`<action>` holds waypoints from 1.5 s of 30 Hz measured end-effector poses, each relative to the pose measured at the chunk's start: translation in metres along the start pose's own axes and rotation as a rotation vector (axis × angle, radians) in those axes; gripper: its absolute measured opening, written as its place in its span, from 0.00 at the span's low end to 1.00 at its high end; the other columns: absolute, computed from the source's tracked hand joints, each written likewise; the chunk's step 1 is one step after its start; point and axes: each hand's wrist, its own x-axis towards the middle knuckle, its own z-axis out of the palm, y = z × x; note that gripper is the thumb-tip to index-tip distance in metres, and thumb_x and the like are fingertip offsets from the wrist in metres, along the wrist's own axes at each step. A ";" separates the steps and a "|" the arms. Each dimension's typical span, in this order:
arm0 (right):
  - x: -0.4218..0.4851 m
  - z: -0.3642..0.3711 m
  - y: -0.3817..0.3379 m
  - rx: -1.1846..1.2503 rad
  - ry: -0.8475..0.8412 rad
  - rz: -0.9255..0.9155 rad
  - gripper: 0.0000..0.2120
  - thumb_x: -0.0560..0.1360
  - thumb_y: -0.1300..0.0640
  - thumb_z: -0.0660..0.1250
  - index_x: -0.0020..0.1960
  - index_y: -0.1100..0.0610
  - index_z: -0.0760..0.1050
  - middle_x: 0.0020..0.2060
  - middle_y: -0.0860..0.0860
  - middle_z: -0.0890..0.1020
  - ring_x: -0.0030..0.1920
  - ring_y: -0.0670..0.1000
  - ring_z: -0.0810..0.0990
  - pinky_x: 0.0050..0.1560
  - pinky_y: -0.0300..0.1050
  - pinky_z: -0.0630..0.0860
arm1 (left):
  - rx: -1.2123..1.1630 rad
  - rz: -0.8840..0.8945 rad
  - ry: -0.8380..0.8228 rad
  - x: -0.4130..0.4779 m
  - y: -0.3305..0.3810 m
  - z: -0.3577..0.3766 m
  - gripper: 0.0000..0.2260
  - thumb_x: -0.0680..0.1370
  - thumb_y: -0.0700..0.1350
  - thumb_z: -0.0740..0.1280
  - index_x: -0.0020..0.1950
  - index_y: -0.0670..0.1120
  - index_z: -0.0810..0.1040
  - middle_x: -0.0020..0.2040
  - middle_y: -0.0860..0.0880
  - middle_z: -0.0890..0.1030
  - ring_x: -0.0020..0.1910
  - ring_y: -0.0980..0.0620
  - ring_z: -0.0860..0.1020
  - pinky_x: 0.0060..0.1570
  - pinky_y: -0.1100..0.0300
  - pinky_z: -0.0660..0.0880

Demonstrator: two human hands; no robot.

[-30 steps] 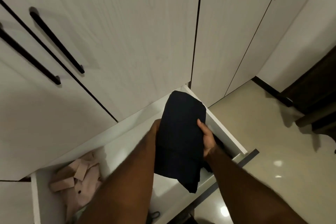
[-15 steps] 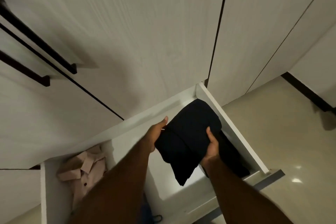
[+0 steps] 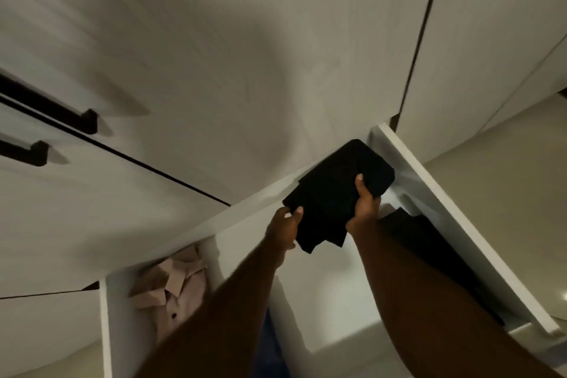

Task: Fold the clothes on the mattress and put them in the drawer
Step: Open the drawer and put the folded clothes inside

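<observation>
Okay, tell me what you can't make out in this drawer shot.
All in the head view:
The black garment, gripped by left hand and right hand: its type, too dark and folded.
A dark pile along the drawer wall: partly behind the right forearm.
A blue item: mostly hidden by the left forearm, cut off at the bottom edge.

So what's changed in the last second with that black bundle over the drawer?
The left hand and right hand have carried the folded black garment forward and down, toward the far right corner of the drawer. Neither let go. The pink shirt stays in the left compartment, the dark clothes along the right side.
</observation>
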 end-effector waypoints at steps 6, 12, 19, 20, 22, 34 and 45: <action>0.035 -0.025 0.013 0.030 0.126 0.042 0.62 0.57 0.34 0.83 0.81 0.38 0.49 0.76 0.57 0.66 0.69 0.66 0.74 0.63 0.74 0.74 | -0.008 -0.037 -0.057 0.016 -0.013 0.009 0.24 0.81 0.61 0.64 0.72 0.49 0.71 0.64 0.46 0.76 0.59 0.43 0.78 0.56 0.47 0.78; 0.055 -0.032 0.016 -0.025 0.207 0.027 0.60 0.58 0.31 0.81 0.80 0.36 0.50 0.76 0.56 0.65 0.71 0.67 0.71 0.64 0.75 0.72 | 0.156 -0.002 -0.085 0.019 -0.016 0.017 0.23 0.81 0.61 0.64 0.71 0.49 0.72 0.64 0.44 0.78 0.61 0.42 0.79 0.55 0.49 0.80; 0.036 0.011 0.000 -0.526 0.569 -0.006 0.46 0.79 0.44 0.70 0.84 0.57 0.46 0.79 0.64 0.59 0.76 0.67 0.65 0.76 0.61 0.64 | 0.547 0.079 -0.081 0.018 -0.031 0.005 0.25 0.81 0.60 0.65 0.73 0.49 0.69 0.68 0.43 0.77 0.66 0.42 0.76 0.65 0.50 0.75; 0.027 0.015 -0.004 -0.619 0.577 -0.058 0.46 0.79 0.48 0.71 0.84 0.58 0.45 0.79 0.64 0.57 0.77 0.65 0.63 0.77 0.59 0.62 | 0.541 0.067 -0.078 0.017 -0.034 0.005 0.24 0.80 0.61 0.66 0.72 0.49 0.70 0.66 0.42 0.78 0.64 0.41 0.78 0.64 0.48 0.77; 0.007 0.014 -0.001 -0.889 0.509 -0.300 0.45 0.79 0.52 0.71 0.84 0.57 0.44 0.80 0.64 0.55 0.78 0.65 0.59 0.77 0.58 0.62 | 0.509 0.061 -0.067 0.015 -0.043 0.007 0.22 0.80 0.60 0.67 0.69 0.49 0.73 0.63 0.41 0.80 0.63 0.40 0.79 0.62 0.48 0.78; 0.011 -0.040 0.019 -2.195 -0.198 -0.387 0.39 0.78 0.27 0.54 0.80 0.33 0.37 0.81 0.53 0.32 0.80 0.64 0.34 0.76 0.73 0.48 | 0.528 0.139 -0.088 -0.006 -0.077 0.013 0.25 0.81 0.58 0.66 0.73 0.46 0.68 0.63 0.42 0.80 0.64 0.43 0.77 0.60 0.57 0.71; -0.097 -0.072 0.034 -2.182 -0.291 -0.544 0.40 0.78 0.37 0.65 0.83 0.40 0.47 0.83 0.57 0.43 0.82 0.63 0.41 0.77 0.69 0.53 | 0.505 0.160 -0.084 -0.066 -0.143 -0.029 0.24 0.81 0.57 0.67 0.72 0.46 0.70 0.64 0.43 0.80 0.64 0.43 0.77 0.61 0.56 0.72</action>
